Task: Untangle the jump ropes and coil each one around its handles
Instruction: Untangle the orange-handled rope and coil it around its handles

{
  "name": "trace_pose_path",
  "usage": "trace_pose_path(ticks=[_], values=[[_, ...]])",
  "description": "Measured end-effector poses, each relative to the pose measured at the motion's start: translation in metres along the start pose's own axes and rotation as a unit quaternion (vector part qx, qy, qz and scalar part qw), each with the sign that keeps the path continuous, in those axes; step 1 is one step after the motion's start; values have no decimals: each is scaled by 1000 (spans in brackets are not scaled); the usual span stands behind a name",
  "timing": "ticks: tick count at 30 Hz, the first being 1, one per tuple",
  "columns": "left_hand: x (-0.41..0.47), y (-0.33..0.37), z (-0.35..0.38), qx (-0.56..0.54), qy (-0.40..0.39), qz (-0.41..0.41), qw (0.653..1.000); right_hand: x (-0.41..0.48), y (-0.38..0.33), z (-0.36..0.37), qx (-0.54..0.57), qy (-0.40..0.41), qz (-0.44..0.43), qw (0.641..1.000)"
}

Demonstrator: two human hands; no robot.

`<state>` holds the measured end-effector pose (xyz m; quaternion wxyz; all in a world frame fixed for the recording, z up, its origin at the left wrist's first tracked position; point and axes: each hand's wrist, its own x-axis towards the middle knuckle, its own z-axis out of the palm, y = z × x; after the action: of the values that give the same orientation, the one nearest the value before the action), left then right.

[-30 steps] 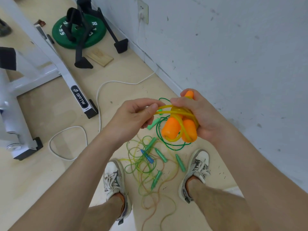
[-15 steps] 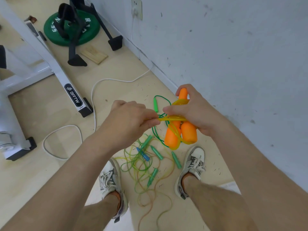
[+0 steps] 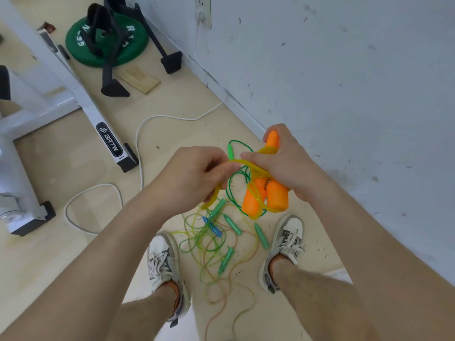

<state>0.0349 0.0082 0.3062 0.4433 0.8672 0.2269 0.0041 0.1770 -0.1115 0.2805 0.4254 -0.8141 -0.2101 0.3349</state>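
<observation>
My right hand (image 3: 285,163) grips two orange handles (image 3: 267,196) held together, with the yellow rope (image 3: 236,161) looped around them. The fingers of my left hand (image 3: 194,173) pinch a stretch of that yellow rope just left of the handles, and its loose end hangs below the palm. On the floor between my shoes lies a tangle of green and yellow ropes (image 3: 209,244) with several green handles (image 3: 232,225) and a blue handle (image 3: 213,227). A dark green rope (image 3: 236,190) with a bright green handle (image 3: 230,151) lies behind my hands.
A white machine frame (image 3: 81,94) stands at the left, with a white cable (image 3: 140,148) running over the floor to a wall socket (image 3: 203,11). A green weight plate (image 3: 108,43) and black stand sit at the back. The wall (image 3: 344,82) is close on the right.
My right hand has turned the orange handles more upright. My left hand has drawn the yellow rope out to the left, so a longer loose end now hangs below it.
</observation>
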Motion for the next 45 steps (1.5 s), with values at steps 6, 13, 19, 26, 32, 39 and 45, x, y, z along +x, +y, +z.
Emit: trace_pose_path(ticks=[6, 13, 19, 26, 32, 39, 45], values=[[1, 27, 30, -362, 151, -50, 919, -4, -10, 18, 44, 30, 15, 998], [0, 21, 33, -310, 146, -1, 939, -4, -10, 16, 87, 27, 22, 996], [0, 16, 32, -207, 109, 65, 970, -1, -2, 13, 113, 12, 22, 993], [-4, 18, 20, -129, 27, 93, 987, 3, 1, 15, 81, 35, 22, 996], [-4, 18, 8, -29, -29, 38, 998, 3, 3, 20, 51, 37, 14, 998], [-1, 25, 18, 57, -32, 40, 997, 4, 6, 26, 58, 40, 15, 997], [7, 20, 27, -16, -12, 2, 1000, 7, 4, 22, 131, 86, 36, 987]])
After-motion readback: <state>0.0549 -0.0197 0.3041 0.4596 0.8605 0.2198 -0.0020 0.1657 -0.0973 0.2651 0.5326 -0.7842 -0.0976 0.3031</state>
